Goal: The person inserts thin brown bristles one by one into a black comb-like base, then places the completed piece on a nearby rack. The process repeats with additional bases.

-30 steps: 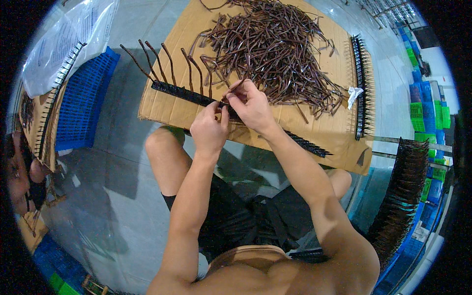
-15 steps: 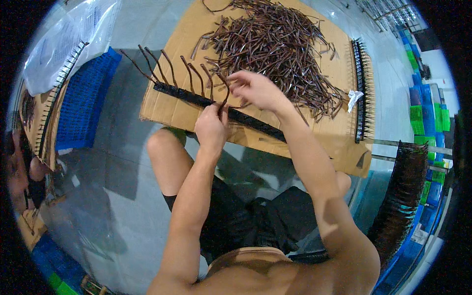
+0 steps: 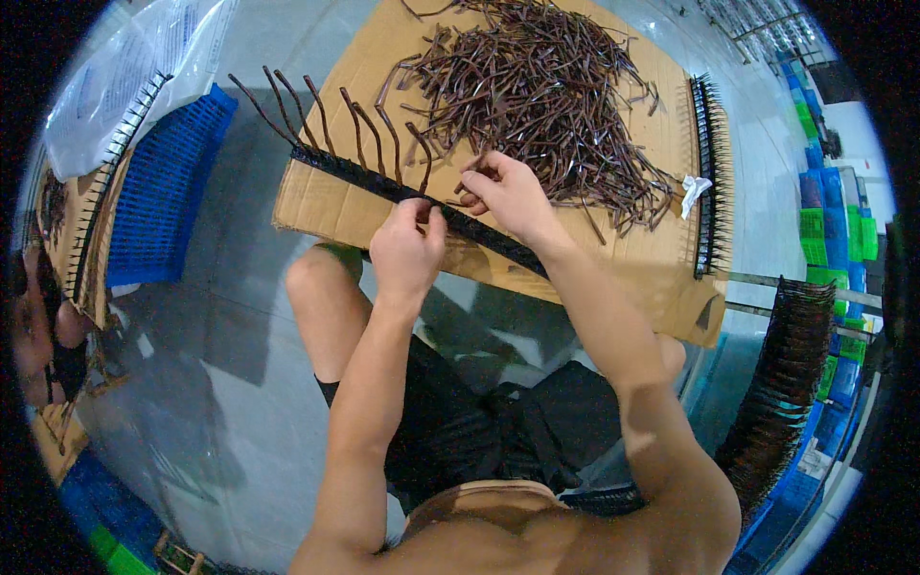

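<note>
The left hand (image 3: 407, 240) pinches the black bar (image 3: 337, 172) over the cardboard (image 3: 311, 199); the right hand (image 3: 508, 198) is curled small, maybe holding something, I can't tell. If the left grip slips, the bar could tip, bending its brown sticks (image 3: 322, 113).

black bar (image 3: 356, 175) | slants down rightward over cardboard (image 3: 661, 264) | curved brown sticks (image 3: 358, 134) along left half | loose stick pile (image 3: 537, 105) beyond

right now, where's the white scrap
In the head view, the white scrap is by the black spiked strip on the cardboard's right, right of the brown stick pile.
</note>
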{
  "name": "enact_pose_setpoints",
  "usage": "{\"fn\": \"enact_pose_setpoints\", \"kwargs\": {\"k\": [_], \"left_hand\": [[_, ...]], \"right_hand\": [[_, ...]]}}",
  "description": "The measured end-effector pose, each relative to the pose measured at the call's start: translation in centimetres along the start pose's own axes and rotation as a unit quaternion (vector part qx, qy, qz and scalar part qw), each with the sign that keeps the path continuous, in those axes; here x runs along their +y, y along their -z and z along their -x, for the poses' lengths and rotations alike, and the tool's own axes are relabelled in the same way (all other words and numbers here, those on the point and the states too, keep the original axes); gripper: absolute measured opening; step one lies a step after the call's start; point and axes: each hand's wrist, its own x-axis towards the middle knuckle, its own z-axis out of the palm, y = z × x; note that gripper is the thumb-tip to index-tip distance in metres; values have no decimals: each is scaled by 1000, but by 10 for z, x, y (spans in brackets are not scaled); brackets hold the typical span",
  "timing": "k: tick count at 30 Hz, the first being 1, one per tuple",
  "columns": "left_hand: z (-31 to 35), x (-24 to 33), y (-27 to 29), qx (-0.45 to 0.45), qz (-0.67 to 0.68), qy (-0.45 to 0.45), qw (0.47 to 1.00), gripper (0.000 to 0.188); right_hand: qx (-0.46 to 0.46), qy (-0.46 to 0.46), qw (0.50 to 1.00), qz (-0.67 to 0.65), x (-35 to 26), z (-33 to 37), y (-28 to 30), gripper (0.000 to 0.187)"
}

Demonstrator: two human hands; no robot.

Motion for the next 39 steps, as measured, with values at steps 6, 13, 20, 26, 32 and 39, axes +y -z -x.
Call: {"fn": "enact_pose_setpoints", "kwargs": {"k": [6,13,20,26,32,39], "left_hand": [[-3,-3,-8,3,-54,-80,995,16],[-5,-14,-12,6,-59,-122,991,13],[-4,-8,-8,-8,-67,-93,993,14],[-17,-5,6,41,-107,-17,993,18],[-8,-4,5,26,-41,-9,999,19],[-9,-6,-5,-23,-63,-35,997,17]], "right_hand": [[68,135,985,80,22,13,-13,24],[42,137,981,133,12,19,-15,25],[-47,201,917,342,-7,11,-13,27],[-51,190,893,404,-12,-61,1,24],[-120,216,807,536,1,-81,-16,30],[-141,217,803,537,15,-45,-10,20]]}}
